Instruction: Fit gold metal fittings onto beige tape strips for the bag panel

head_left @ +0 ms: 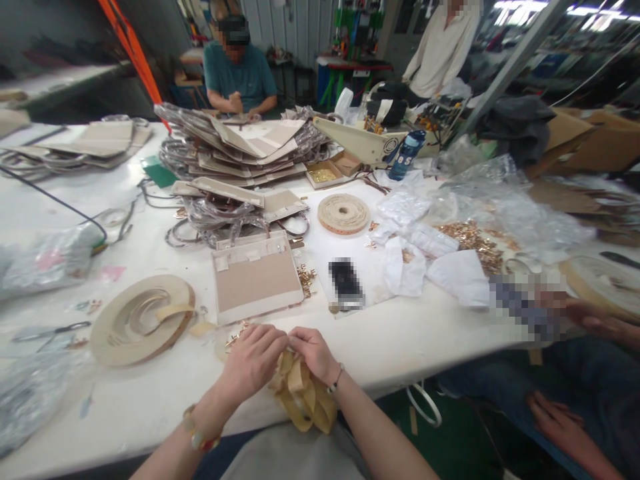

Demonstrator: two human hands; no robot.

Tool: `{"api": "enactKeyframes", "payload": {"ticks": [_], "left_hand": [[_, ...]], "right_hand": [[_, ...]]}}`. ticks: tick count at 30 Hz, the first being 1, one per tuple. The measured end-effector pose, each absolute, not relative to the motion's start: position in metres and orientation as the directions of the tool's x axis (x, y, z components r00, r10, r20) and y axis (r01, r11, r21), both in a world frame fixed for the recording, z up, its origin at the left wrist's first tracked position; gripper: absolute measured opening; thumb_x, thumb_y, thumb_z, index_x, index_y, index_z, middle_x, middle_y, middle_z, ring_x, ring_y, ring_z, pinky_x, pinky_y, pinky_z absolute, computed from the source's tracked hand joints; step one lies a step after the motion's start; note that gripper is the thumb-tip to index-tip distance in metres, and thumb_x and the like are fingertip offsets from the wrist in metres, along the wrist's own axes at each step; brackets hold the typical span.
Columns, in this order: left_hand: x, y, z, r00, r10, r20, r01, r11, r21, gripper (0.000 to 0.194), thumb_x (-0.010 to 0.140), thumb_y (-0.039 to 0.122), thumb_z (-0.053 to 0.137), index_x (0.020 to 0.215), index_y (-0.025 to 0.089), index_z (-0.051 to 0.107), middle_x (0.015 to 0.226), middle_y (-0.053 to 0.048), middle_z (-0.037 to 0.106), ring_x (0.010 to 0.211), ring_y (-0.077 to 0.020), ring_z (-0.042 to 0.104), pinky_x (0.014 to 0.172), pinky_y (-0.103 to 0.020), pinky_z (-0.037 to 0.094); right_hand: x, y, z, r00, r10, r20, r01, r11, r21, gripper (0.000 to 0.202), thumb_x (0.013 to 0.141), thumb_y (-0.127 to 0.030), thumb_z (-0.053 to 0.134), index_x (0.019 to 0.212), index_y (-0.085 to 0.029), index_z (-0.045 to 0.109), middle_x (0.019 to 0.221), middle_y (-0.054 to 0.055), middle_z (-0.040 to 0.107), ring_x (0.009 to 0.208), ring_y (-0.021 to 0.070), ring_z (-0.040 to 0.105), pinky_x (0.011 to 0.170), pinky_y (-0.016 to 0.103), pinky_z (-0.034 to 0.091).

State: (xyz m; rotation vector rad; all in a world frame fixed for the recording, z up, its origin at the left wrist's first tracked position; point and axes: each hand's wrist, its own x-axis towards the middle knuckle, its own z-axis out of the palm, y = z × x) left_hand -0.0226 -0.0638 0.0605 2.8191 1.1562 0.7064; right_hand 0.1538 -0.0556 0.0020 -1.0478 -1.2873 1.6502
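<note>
My left hand [257, 357] is closed at the table's front edge, its fingertips meeting those of my right hand [311, 350]. Both pinch the top end of a tan strip [303, 393], whose loose loops hang below the hands over my lap. Whatever lies between the fingertips is too small to make out. Small gold metal pieces [235, 339] lie just behind my left hand. Beyond them is a flat beige panel [257, 280] with a pale border. A large roll of beige tape [113, 323] rests to the left.
Behind stand stacked panels with wrapped cords [240, 150], a smaller tape roll [343, 213] and a blue bottle [407, 155]. A blurred dark phone-like object [346, 283] lies mid-table. More gold pieces [470, 243] are at right, near another person's hands. Two people are farther back.
</note>
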Motion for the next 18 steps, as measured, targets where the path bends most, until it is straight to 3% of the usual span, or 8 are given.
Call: {"api": "enactKeyframes", "payload": {"ticks": [2, 5, 7, 10, 18], "left_hand": [[-0.018, -0.061, 0.059, 0.573, 0.677, 0.462, 0.645, -0.72, 0.255, 0.015, 0.096, 0.013, 0.051, 0.099, 0.021, 0.063, 0.094, -0.004, 0.072, 0.086, -0.0203, 0.06, 0.078, -0.035, 0.045], [-0.015, -0.045, 0.061, 0.335, 0.787, 0.519, 0.629, -0.597, 0.498, 0.011, 0.096, 0.017, 0.055, 0.095, 0.021, 0.066, 0.095, -0.004, 0.072, 0.091, -0.0185, 0.062, 0.081, -0.031, 0.047], [-0.017, -0.022, 0.063, 0.097, 0.889, 0.448, 0.602, -0.411, 0.685, 0.01, 0.094, 0.024, 0.059, 0.089, 0.022, 0.068, 0.089, -0.004, 0.071, 0.086, -0.0177, 0.062, 0.078, -0.03, 0.048], [-0.026, 0.02, 0.064, -0.222, 0.948, 0.226, 0.44, -0.11, 0.891, 0.014, 0.085, 0.034, 0.067, 0.089, 0.021, 0.07, 0.083, -0.002, 0.07, 0.073, -0.0161, 0.06, 0.069, -0.028, 0.046], [-0.029, 0.092, 0.053, -0.307, 0.945, 0.11, 0.35, 0.004, 0.937, 0.026, 0.078, 0.033, 0.061, 0.1, 0.018, 0.06, 0.065, 0.003, 0.06, 0.052, -0.0114, 0.049, 0.05, -0.023, 0.035]], "right_hand": [[0.153, -0.054, -0.006, -0.312, 0.938, -0.153, -0.113, -0.197, -0.974, 0.032, 0.091, -0.043, 0.055, 0.071, -0.018, 0.055, 0.063, -0.002, 0.049, 0.061, 0.0132, 0.044, 0.059, 0.025, 0.038], [0.153, -0.054, -0.013, -0.245, 0.958, -0.148, -0.093, -0.175, -0.98, 0.031, 0.093, -0.043, 0.052, 0.074, -0.019, 0.054, 0.066, -0.002, 0.05, 0.063, 0.0139, 0.045, 0.059, 0.025, 0.039], [0.153, -0.055, -0.015, -0.222, 0.966, -0.131, -0.066, -0.149, -0.987, 0.03, 0.094, -0.042, 0.053, 0.075, -0.018, 0.057, 0.069, 0.0, 0.054, 0.067, 0.0147, 0.048, 0.063, 0.026, 0.039], [0.154, -0.059, -0.013, -0.234, 0.968, -0.09, -0.034, -0.101, -0.994, 0.03, 0.093, -0.042, 0.055, 0.077, -0.017, 0.061, 0.072, 0.001, 0.059, 0.07, 0.0159, 0.052, 0.068, 0.027, 0.04], [0.157, -0.059, -0.014, -0.248, 0.968, -0.033, -0.024, -0.04, -0.999, 0.032, 0.096, -0.043, 0.053, 0.08, -0.017, 0.062, 0.072, 0.001, 0.06, 0.07, 0.0161, 0.052, 0.067, 0.027, 0.041]]}}
